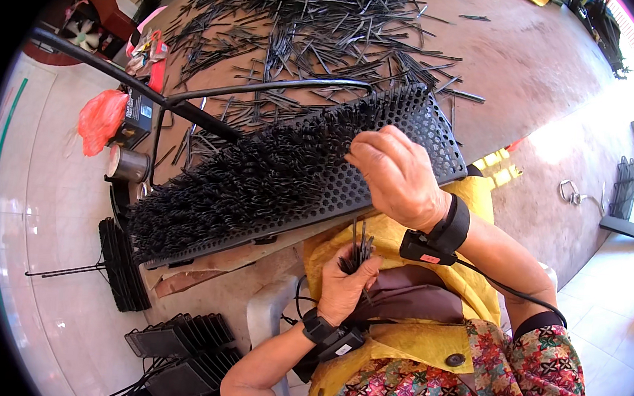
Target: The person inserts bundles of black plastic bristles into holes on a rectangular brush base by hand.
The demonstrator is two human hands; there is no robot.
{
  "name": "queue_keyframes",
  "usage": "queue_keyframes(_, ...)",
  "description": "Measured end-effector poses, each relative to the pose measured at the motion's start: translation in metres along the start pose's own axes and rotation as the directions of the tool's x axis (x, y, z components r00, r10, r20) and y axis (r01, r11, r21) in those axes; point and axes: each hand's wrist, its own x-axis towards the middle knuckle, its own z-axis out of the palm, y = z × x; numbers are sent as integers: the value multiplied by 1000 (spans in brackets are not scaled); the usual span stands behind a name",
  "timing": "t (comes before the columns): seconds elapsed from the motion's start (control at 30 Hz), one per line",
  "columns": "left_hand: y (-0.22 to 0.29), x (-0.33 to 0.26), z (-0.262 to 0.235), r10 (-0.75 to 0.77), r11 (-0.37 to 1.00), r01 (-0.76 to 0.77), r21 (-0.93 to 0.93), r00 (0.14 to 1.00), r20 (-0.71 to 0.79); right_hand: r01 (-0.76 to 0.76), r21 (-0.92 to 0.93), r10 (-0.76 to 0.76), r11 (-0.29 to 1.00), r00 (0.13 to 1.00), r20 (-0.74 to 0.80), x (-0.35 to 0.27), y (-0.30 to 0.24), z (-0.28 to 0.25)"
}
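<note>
A long black perforated board (444, 137) lies slanted in front of me, dense black bristle tufts (236, 184) standing over its left and middle part. Bare holes show along its near edge and at its right end. Just over these holes is my right hand (400, 176), its fingers pinched together; whatever is between the fingertips is hidden. My left hand (345, 288) is closed around a small bundle of thin black strips (357, 255), held below the board's near edge and apart from it.
A big heap of loose black strips (309, 19) covers the table beyond the board. A black metal tube frame (211, 124) reaches over the board from the left. A tin can (127, 163), a dark box (134, 120) and a red plastic bag (102, 118) stand left. Black racks (183, 336) sit lower left.
</note>
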Motion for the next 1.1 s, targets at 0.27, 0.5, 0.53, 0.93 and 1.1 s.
queue_keyframes(0.27,-19,4,-5,71,965,-59,255,997,-38,64,-153,2,986,920,393,28,-2,1)
queue_keyframes(0.5,-24,10,-8,4,970,8,243,999,-51,69,13,-67,998,880,469,46,8,3)
queue_keyframes(0.53,-26,12,-10,-7,974,22,226,998,-67,112,31,-113,993,878,465,46,9,3)
queue_keyframes(0.93,-34,20,-18,-28,999,31,39,996,-88,-440,235,275,866,814,511,-66,-52,-30)
queue_keyframes(1.1,-36,22,-14,-43,996,52,72,992,-121,-843,224,435,488,457,776,-120,-83,-31)
